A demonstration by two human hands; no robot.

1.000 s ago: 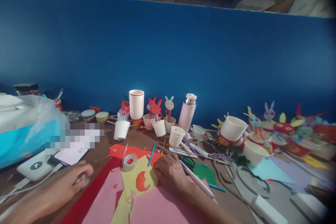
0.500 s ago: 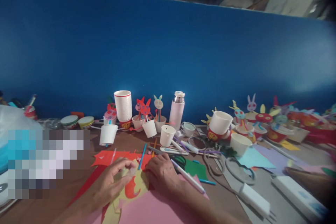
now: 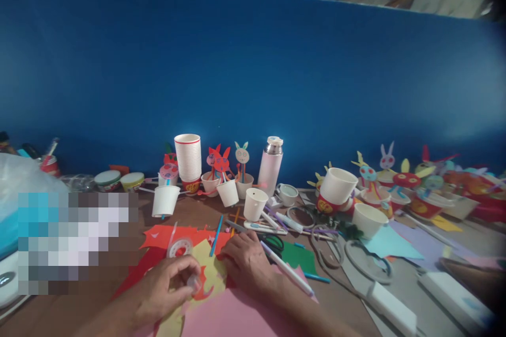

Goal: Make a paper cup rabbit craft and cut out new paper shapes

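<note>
My left hand (image 3: 174, 281) is closed in a pinch on a small clear piece that looks like tape, just over a red paper cutout (image 3: 203, 284). The cutout lies on yellow paper (image 3: 215, 268), above a pink sheet (image 3: 221, 316). Just beyond my left fingers is a tape roll (image 3: 181, 247), on red paper (image 3: 156, 237). My right hand (image 3: 247, 260) rests palm down on the yellow paper's right side, fingers lying on it and tips partly hidden. Black-handled scissors (image 3: 272, 245) and a white pen (image 3: 286, 268) lie beside that hand.
Paper cups (image 3: 166, 201), a cup stack (image 3: 187, 160) and a pink flask (image 3: 271, 168) stand along the blue partition (image 3: 253, 63). Several paper rabbit figures (image 3: 387, 157) are at the right. A cable (image 3: 332, 253), white adapter (image 3: 393, 308) and green paper (image 3: 298, 258) lie right.
My left hand has moved slightly down, and its fingers have drawn closer together around the clear piece. The tape roll shows now. My right hand stays on the paper; the view shifted slightly.
</note>
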